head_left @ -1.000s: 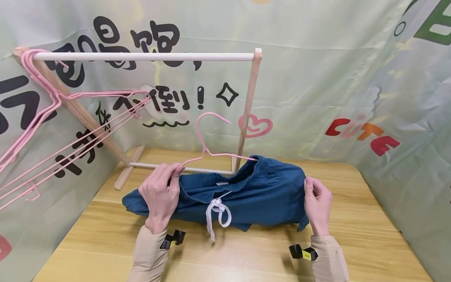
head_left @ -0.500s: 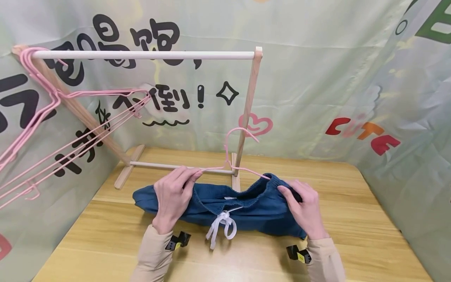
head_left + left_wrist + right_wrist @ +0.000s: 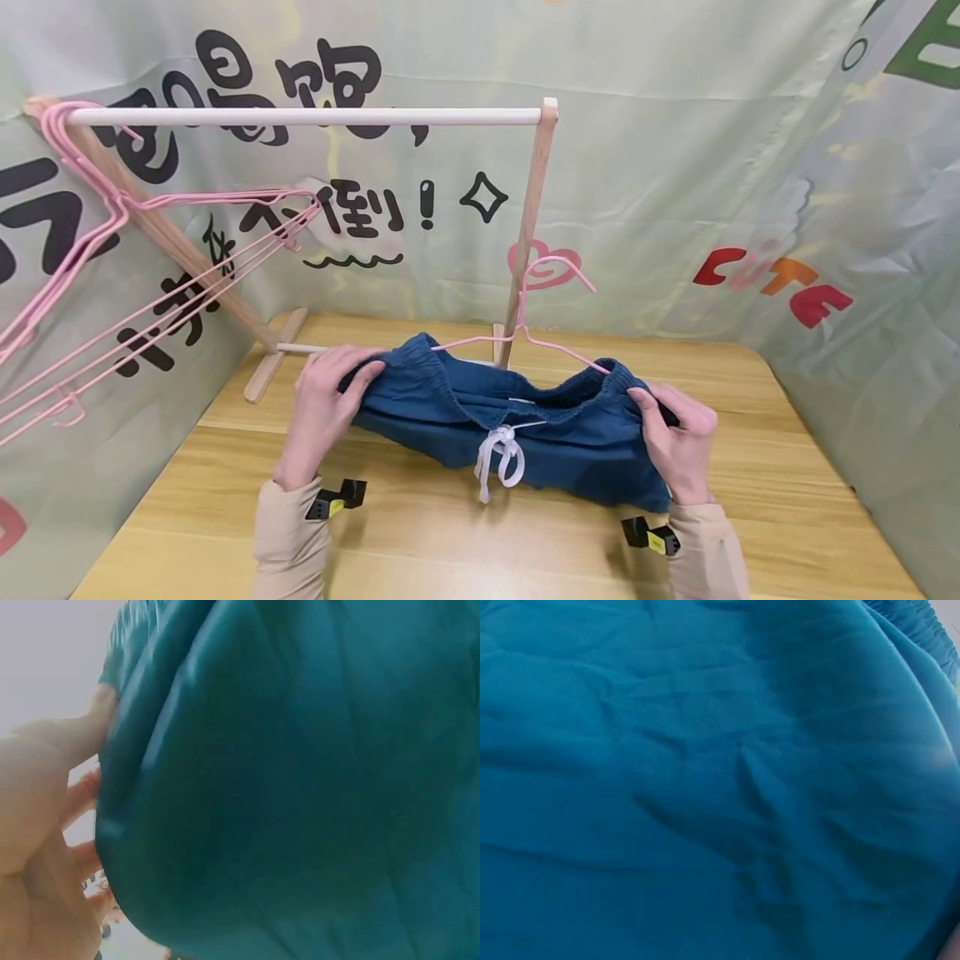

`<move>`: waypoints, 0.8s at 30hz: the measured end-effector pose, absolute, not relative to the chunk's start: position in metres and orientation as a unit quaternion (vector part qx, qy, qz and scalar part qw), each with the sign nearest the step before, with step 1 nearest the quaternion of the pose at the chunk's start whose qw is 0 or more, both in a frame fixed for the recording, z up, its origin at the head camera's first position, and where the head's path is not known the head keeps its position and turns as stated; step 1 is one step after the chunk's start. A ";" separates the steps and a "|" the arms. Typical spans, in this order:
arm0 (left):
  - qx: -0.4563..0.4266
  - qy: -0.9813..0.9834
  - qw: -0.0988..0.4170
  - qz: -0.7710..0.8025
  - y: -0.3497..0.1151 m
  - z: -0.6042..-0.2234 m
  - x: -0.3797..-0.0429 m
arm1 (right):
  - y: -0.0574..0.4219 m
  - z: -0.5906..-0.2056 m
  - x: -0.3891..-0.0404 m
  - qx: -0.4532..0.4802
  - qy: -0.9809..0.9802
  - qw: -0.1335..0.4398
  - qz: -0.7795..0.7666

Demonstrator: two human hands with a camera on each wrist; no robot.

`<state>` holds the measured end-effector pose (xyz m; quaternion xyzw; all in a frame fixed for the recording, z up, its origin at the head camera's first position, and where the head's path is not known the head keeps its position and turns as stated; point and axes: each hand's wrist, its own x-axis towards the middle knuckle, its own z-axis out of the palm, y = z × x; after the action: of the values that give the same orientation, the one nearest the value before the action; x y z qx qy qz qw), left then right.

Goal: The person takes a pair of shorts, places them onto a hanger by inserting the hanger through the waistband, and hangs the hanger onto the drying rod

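Note:
Blue drawstring shorts [image 3: 480, 433] are held up over the table, waistband upward, with a white bow [image 3: 498, 458] tied at the front. A pink hanger [image 3: 517, 333] has both shoulders going into the waistband opening, so its ends are hidden in the cloth; its hook stands above. My left hand [image 3: 322, 408] grips the left side of the waist, thumb in front. On the other side my right hand [image 3: 678, 433] pinches the cloth below the waistband. Blue fabric [image 3: 285, 780] fills most of the left wrist view, with the left thumb and fingers at its edge.
Behind stands a wooden rack with a white top rail [image 3: 322, 117] and a right post [image 3: 528, 233]. Several pink hangers [image 3: 112, 208] hang at the rail's left end. Printed cloth walls [image 3: 675, 167] border the wooden table [image 3: 750, 433] at the back and sides.
The left hand has gone from the hanger's left arm to the waistband, which now covers that hanger end. Hanger and shorts have shifted right. The right hand has moved up from the lower side.

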<state>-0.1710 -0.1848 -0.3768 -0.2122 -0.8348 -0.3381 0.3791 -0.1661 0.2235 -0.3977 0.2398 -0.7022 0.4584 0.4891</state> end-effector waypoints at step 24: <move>-0.178 -0.727 0.450 -0.487 -0.190 -0.384 -0.180 | 0.232 -0.394 -0.164 0.192 -0.684 0.521 0.474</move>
<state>-0.1798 -0.1905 -0.3839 -0.1781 -0.7268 -0.4871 0.4502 -0.1645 0.2315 -0.3941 0.1916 -0.6839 0.4736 0.5208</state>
